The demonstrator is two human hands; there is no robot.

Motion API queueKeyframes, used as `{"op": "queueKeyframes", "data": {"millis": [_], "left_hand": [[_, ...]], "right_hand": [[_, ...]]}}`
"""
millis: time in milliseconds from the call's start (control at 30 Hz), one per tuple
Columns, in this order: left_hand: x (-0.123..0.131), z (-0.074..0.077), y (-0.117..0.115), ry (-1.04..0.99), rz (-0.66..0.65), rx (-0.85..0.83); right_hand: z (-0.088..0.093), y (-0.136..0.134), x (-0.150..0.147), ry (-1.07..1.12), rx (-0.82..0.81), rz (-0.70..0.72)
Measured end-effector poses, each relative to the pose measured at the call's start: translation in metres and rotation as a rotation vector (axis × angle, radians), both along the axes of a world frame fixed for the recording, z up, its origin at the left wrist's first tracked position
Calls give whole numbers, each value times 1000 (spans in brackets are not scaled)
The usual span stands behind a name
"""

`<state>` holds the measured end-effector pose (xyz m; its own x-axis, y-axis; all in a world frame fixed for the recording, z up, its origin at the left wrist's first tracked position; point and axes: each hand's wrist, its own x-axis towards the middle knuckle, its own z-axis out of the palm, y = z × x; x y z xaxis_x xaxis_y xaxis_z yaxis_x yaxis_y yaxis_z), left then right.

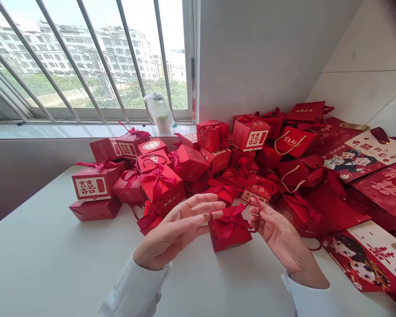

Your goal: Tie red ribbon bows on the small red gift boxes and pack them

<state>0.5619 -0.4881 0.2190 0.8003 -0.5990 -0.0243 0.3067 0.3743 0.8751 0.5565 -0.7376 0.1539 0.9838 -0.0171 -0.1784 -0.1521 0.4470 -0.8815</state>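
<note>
A small red gift box point(231, 231) with a ribbon bow on top stands on the white table in front of me. At its left side my left hand point(184, 224) has its fingers stretched out and apart, the fingertips by the cord at the box's edge; whether they touch it I cannot tell. To the right of the box, my right hand point(277, 229) pinches a dark red cord point(257, 211) between thumb and fingers, and the cord runs down towards the box. Just behind, another ribboned red box point(221, 193) sits close to my fingertips.
Red gift boxes point(163, 187) are piled along the back of the white table point(68, 268). Flat red bags point(379, 253) with cartoon couples lie at the right. A plastic-wrapped cup point(162, 116) stands on the sill point(52, 131) by the barred window.
</note>
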Motion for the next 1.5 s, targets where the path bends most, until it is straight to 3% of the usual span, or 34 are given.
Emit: {"op": "queueKeyframes", "data": {"millis": [133, 233, 400, 600, 800, 933, 1033, 1167, 1300, 1400, 1500], "left_hand": [[3, 2, -17, -9, 5, 28], [7, 9, -21, -21, 21, 50], [10, 14, -27, -21, 23, 33], [8, -3, -53, 49, -57, 26], [7, -3, -69, -19, -22, 68], [8, 0, -60, -119, -122, 135], [6, -5, -45, -209, -67, 210], [7, -28, -21, -409, 93, 423], [14, -69, -17, -678, 142, 654], [20, -102, -29, -652, 156, 564], [24, -123, -43, -612, 240, 482]], "right_hand": [[2, 2, 4, -129, -343, -14], [11, -1, 6, -217, -454, -52], [18, 9, 5, -218, -397, 12], [-1, 27, 2, -246, -405, 191], [0, 33, 0, -242, -392, 110], [8, 38, -1, -226, -281, 89], [13, 38, 2, -177, -141, 43], [16, 31, 6, -109, 21, -16], [15, 27, 6, -64, 136, 26], [12, 29, 4, -40, 182, 43], [10, 30, 3, -28, 196, 35]]}}
